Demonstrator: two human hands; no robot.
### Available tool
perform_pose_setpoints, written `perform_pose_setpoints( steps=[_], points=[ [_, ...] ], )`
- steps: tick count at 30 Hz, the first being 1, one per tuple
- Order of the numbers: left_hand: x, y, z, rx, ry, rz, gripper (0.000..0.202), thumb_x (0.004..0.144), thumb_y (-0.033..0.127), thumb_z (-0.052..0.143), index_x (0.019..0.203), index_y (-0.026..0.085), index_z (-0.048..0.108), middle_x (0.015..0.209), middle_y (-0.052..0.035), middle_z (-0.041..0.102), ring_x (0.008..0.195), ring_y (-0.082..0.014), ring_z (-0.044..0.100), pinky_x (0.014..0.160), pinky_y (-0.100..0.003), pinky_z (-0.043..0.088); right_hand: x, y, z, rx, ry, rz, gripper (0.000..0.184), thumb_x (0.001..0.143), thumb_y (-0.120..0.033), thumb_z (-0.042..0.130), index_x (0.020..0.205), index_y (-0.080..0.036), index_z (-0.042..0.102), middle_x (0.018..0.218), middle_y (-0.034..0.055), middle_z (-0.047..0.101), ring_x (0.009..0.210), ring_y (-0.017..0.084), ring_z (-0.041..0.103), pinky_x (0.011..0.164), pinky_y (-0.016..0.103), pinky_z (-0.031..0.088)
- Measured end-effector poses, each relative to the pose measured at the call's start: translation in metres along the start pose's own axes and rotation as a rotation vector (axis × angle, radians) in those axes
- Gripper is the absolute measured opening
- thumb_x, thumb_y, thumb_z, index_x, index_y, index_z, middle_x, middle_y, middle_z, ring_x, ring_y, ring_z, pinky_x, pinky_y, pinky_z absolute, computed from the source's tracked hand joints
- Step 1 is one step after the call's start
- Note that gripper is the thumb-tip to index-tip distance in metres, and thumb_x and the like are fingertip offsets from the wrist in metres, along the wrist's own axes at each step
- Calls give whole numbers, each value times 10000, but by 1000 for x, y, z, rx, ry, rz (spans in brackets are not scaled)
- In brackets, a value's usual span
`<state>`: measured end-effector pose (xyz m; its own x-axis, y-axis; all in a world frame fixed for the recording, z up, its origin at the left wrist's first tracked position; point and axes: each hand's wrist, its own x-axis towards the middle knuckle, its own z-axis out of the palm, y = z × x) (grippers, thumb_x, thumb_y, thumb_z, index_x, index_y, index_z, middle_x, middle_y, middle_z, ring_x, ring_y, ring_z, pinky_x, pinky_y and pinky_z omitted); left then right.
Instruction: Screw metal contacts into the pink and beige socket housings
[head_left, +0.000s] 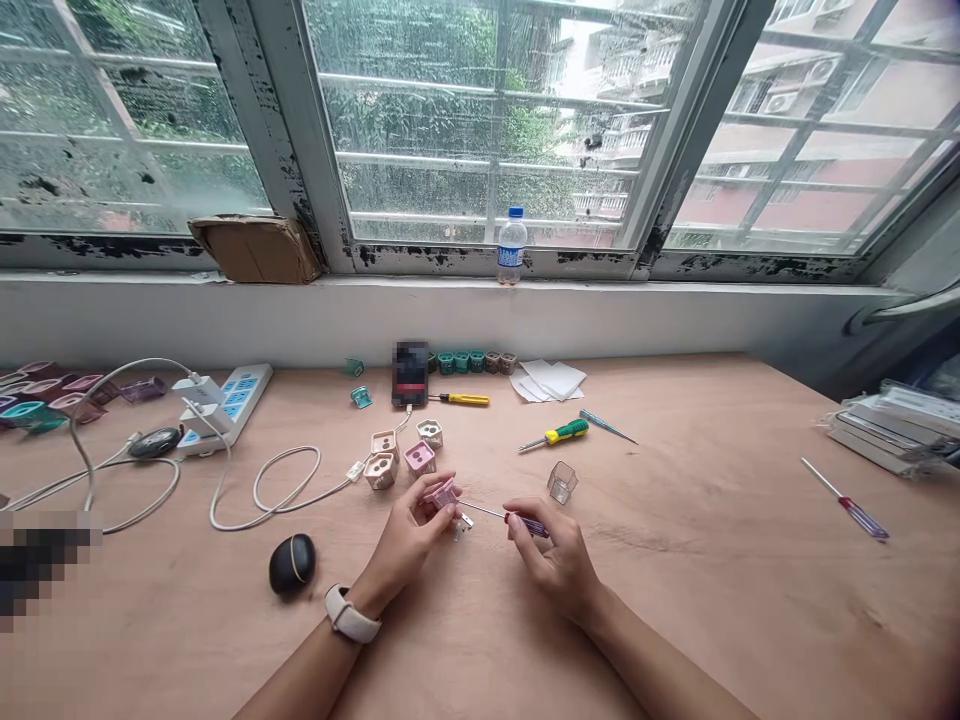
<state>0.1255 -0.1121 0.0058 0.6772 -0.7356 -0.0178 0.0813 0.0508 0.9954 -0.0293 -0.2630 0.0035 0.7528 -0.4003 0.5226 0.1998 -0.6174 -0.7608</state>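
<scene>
My left hand pinches a small pink plastic cube-shaped part just above the wooden table. My right hand grips a small screwdriver with a purple handle; its thin shaft points left and its tip reaches the pink part. A tiny metal piece lies right below the part. Three more small cube parts, beige and pink, stand just beyond my left hand. A clear plastic cap sits beyond my right hand.
A yellow-green screwdriver, a yellow one and a red-purple one lie on the table. A phone, a power strip with white cables, a black oval object, paper sheets and a water bottle are around.
</scene>
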Motion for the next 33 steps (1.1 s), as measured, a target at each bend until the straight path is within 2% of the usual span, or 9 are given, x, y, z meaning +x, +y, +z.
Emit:
perform_pose_setpoints(
  steps=[7, 11, 14, 17, 21, 33],
  points=[
    [-1, 1, 2, -94, -30, 13, 433, 801, 386, 739, 1065, 196, 454, 1067, -81, 643, 781, -175, 684, 761, -367, 574, -1, 2, 3, -9, -61, 12, 165, 962, -247, 530, 1058, -181, 647, 829, 53, 684, 717, 150, 665, 624, 242, 542],
    [-1, 1, 2, -120, -50, 13, 411, 841, 398, 696, 1047, 216, 390, 1006, -56, 651, 732, -155, 664, 710, -329, 544, 1, 3, 2, -104, -152, -14, 210, 958, -220, 518, 1137, -188, 624, 865, 53, 691, 750, 157, 656, 669, 256, 523],
    [0, -3, 0, -137, -66, 4, 354, 890, 412, 631, 1062, 223, 386, 889, -8, 630, 632, -104, 585, 620, -253, 470, 3, 2, 3, -142, -179, -75, 234, 977, -186, 446, 1138, -186, 616, 902, 59, 678, 785, 162, 638, 704, 268, 499],
    [0, -4, -1, -172, -90, -14, 319, 933, 430, 553, 1129, 225, 407, 797, 27, 562, 557, -77, 466, 545, -223, 373, 2, 1, 3, -147, -168, -75, 203, 988, -196, 435, 1079, -184, 617, 837, 39, 654, 722, 148, 603, 661, 255, 461],
    [-2, -1, 0, -141, -94, -19, 340, 969, 450, 470, 1205, 206, 446, 756, 35, 472, 589, -95, 422, 562, -241, 348, 0, -1, 4, -168, -203, -63, 152, 988, -237, 478, 963, -188, 620, 748, 10, 613, 637, 130, 548, 611, 249, 411],
    [-5, 1, 1, -55, -139, -24, 321, 967, 464, 464, 1135, 190, 471, 692, 50, 432, 599, -107, 399, 606, -256, 329, 0, 1, 5, -152, -217, -50, 144, 992, -216, 473, 983, -200, 617, 792, 15, 636, 683, 136, 574, 642, 251, 415]
  ],
)
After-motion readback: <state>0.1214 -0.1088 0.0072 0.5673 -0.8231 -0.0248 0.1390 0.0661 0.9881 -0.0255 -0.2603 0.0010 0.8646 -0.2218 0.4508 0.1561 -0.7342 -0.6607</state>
